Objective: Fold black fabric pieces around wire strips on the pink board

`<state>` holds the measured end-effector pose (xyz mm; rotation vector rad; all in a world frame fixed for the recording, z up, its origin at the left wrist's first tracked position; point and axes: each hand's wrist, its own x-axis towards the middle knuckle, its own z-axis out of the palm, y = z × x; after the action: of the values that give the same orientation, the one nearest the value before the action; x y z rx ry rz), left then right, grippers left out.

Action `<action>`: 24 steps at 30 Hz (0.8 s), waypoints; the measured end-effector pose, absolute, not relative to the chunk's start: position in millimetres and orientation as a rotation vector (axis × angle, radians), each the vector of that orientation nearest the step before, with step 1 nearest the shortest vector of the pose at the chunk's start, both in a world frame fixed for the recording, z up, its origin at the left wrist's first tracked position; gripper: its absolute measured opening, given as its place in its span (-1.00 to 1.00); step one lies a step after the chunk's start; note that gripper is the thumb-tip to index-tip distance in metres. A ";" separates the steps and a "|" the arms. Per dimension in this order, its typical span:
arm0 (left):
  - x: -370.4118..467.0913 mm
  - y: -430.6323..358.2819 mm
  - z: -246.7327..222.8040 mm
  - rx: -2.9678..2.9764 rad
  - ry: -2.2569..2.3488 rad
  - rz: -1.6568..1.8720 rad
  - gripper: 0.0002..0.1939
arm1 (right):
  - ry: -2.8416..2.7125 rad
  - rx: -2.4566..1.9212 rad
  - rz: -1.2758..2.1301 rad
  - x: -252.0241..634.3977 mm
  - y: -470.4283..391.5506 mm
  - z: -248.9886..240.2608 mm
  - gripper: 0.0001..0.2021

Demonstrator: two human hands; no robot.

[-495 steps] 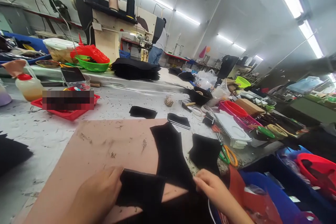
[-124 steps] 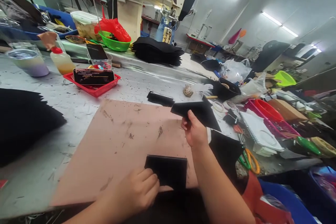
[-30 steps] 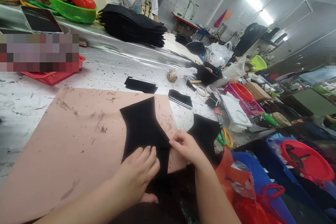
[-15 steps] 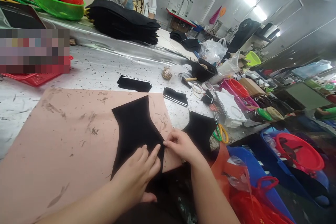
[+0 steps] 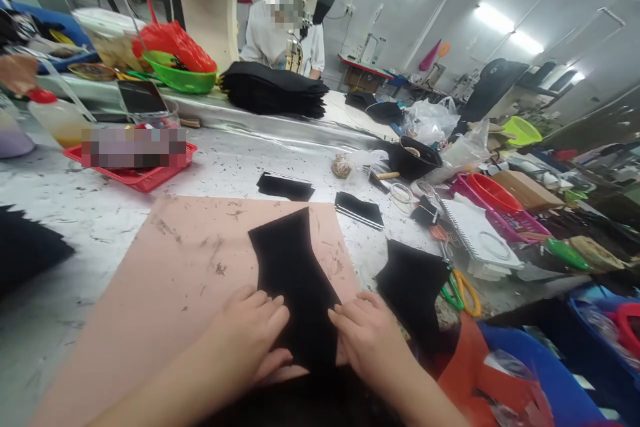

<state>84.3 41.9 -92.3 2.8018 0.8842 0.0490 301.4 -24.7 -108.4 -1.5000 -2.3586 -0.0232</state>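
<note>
A black fabric piece [image 5: 295, 260] with curved sides lies on a pink sheet [image 5: 190, 267] in front of me. My left hand [image 5: 257, 327] is at its left edge, fingers bent over the cloth and thumb lower down. At the right edge, my right hand [image 5: 367, 327] grips the fabric between curled fingers, its thumb mostly hidden. Further right lies another black fabric stack [image 5: 413, 280], beside scissors [image 5: 463, 290] with green and yellow handles. Two small stacks of black strips, a left one [image 5: 285, 187] and a right one [image 5: 359, 209], rest beyond the sheet.
A red tray [image 5: 135, 177] and a black pile [image 5: 30, 247] are on the left. At the back, a thick black fabric stack [image 5: 275, 90] sits before a person at a sewing machine. On the right are a notebook [image 5: 480, 233], a black bowl [image 5: 415, 160] and a blue bin [image 5: 535, 360].
The view has swung left and up. My left hand has moved from on top of the fabric to its left edge. My right hand stays at the right edge, its fingers now further over it.
</note>
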 end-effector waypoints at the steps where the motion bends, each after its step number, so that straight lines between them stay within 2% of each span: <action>1: 78.1 49.5 -86.7 2.752 0.943 0.015 -0.82 | -2.383 -1.520 0.047 301.9 -20.7 -102.9 -0.73; 3: 68.0 67.6 -76.2 2.688 1.074 -0.006 -0.87 | -2.397 -1.542 0.221 303.0 -5.5 -92.7 -0.72; 5: 61.9 85.9 -68.6 2.678 1.180 0.044 -0.84 | -2.335 -1.617 0.327 306.0 19.5 -87.0 -0.71; 8: 60.3 101.7 -65.2 2.695 1.236 0.120 -0.78 | -2.145 -1.828 0.256 320.0 71.6 -90.1 -0.74; 11: 64.1 97.6 -72.8 2.650 1.255 0.144 -0.81 | -1.967 -2.007 0.129 346.1 124.8 -102.6 -0.74; 14: 64.4 84.2 -87.8 2.575 1.228 0.175 -0.84 | -1.872 -2.115 0.100 371.4 160.1 -114.9 -0.85; 21: 57.2 67.9 -104.9 2.463 1.102 0.509 -0.86 | -1.957 -2.114 0.151 389.9 172.5 -121.3 -0.86; 24: 64.4 61.2 -103.2 2.378 1.074 0.545 -0.90 | -1.988 -2.104 0.115 389.3 171.0 -118.9 -0.90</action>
<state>64.4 61.2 -103.2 2.3778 1.0744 0.5453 389.3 171.0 -118.9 -2.1040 -1.9880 0.1151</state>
